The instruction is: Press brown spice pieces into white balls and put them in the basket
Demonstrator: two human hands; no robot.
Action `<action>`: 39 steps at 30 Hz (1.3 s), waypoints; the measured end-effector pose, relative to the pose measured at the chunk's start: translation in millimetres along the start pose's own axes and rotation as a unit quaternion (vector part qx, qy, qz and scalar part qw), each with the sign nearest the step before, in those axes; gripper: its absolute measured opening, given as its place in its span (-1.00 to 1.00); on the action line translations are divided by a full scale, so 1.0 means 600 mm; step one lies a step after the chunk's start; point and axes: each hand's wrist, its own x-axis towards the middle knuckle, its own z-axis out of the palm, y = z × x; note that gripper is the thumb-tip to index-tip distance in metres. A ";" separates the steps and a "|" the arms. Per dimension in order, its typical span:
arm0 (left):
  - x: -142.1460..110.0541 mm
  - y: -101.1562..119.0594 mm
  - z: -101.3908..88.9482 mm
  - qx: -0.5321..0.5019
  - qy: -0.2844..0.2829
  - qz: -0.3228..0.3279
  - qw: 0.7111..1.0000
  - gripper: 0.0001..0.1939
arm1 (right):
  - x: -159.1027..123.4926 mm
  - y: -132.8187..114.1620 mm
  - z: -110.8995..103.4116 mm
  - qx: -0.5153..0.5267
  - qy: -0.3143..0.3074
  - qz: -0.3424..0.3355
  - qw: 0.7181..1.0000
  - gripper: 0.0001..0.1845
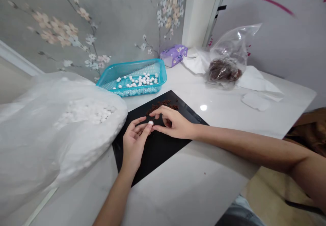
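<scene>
My left hand (pixel 135 138) is closed on a small white ball (pixel 151 123), pinched between thumb and fingers above a black mat (pixel 145 165). My right hand (pixel 175 122) comes in from the right, its thumb tip close to the ball or touching it. Its index finger arches over with a gap to the thumb, and the other fingers are curled; nothing shows plainly in its grip. Just beyond the hands, a small heap of dark brown shreds (pixel 165 103) lies on the mat.
A blue plastic basket (pixel 163 70) with several white balls stands behind the mat. To the left bulges a big translucent bag (pixel 86 144) of white balls. A purple tissue pack (pixel 174 55) and a clear bag (pixel 224 71) of brown material sit at the back of the white table (pixel 203 192).
</scene>
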 end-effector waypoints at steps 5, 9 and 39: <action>-0.001 -0.004 -0.002 0.025 -0.017 0.020 0.999 -0.73 | 0.002 0.001 -0.001 -0.006 0.003 -0.012 1.000 -0.78; -0.001 -0.003 -0.001 0.031 -0.025 0.022 0.999 -0.72 | 0.002 0.003 -0.001 -0.005 0.009 -0.019 1.000 -0.83; 0.004 -0.004 -0.007 -0.025 0.019 0.006 0.999 -0.74 | 0.258 -0.030 0.072 -0.247 -0.176 -0.113 0.946 -0.84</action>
